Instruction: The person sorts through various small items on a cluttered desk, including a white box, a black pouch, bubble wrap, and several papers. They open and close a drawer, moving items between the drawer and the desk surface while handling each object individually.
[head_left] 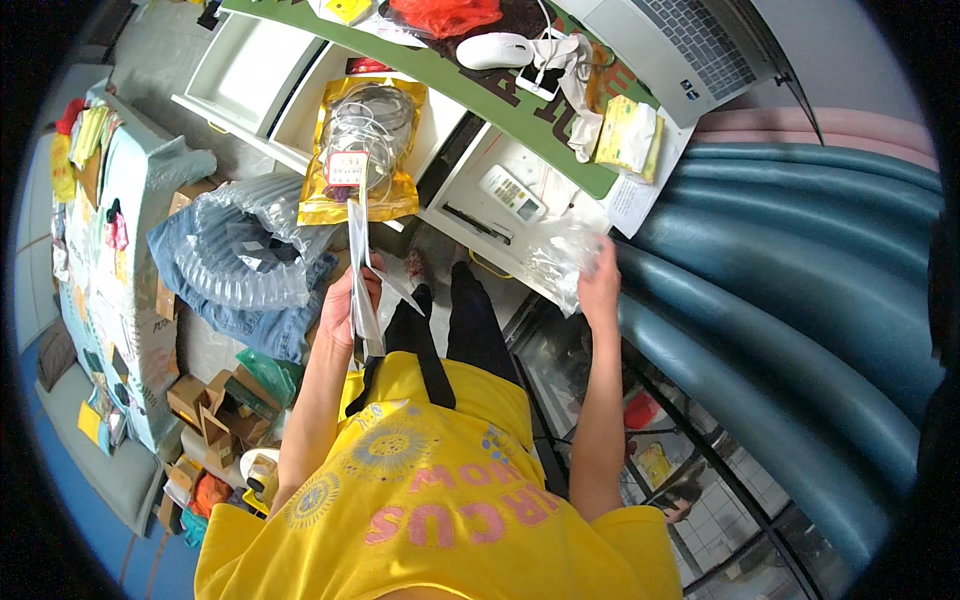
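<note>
My left hand [350,308] is closed around a few thin white folded papers [362,285], which stand on edge in front of the middle drawer. Beyond them a gold pouch [318,200] with coiled grey and white cables [372,120] lies on that drawer; a red-bordered label shows on it. My right hand [600,283], slightly blurred, grips a crumpled clear plastic bag [558,250] over the front corner of the right drawer [470,200]. Inside that drawer are a white remote control [512,193] and a dark pen-like stick [477,222].
Another white drawer [255,65] stands pulled out at the left. On the green-topped desk [420,65] are a white mouse [494,51], tissue pack [628,138] and laptop [690,50]. Inflated clear packaging [235,280] and jeans [250,325] lie left; a blue curtain [780,290] hangs right.
</note>
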